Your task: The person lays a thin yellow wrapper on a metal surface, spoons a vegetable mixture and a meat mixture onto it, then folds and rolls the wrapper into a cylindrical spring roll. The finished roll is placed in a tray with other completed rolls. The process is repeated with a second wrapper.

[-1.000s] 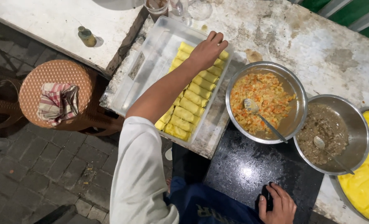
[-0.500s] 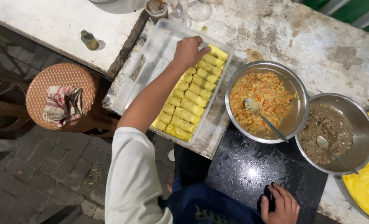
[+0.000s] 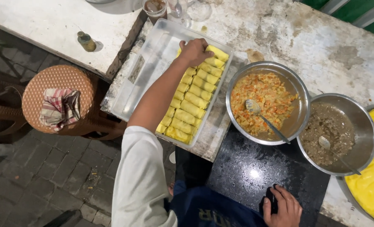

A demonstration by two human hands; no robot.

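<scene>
My left hand (image 3: pixel 194 51) reaches into a clear plastic tray (image 3: pixel 150 59) and rests on the far end of the rows of yellow rolls (image 3: pixel 194 100), fingers curled over a roll at the top. My right hand (image 3: pixel 282 206) lies at the near edge of a black board (image 3: pixel 254 168), fingers closed around the board's rim. A steel bowl of orange and yellow chopped filling (image 3: pixel 267 102) with a spoon stands right of the tray. A second steel bowl of brown filling (image 3: pixel 336 133) holds another spoon.
A bowl of yellow wrappers (image 3: pixel 370 176) sits at the far right. Glasses (image 3: pixel 155 6) stand beyond the tray. A small bottle (image 3: pixel 86 41) is on the white table at left. A woven stool (image 3: pixel 56 94) with a checked cloth stands below on brick paving.
My left hand moved left from the tray's far right corner to the top of the left row of rolls. My right hand stayed on the black board.
</scene>
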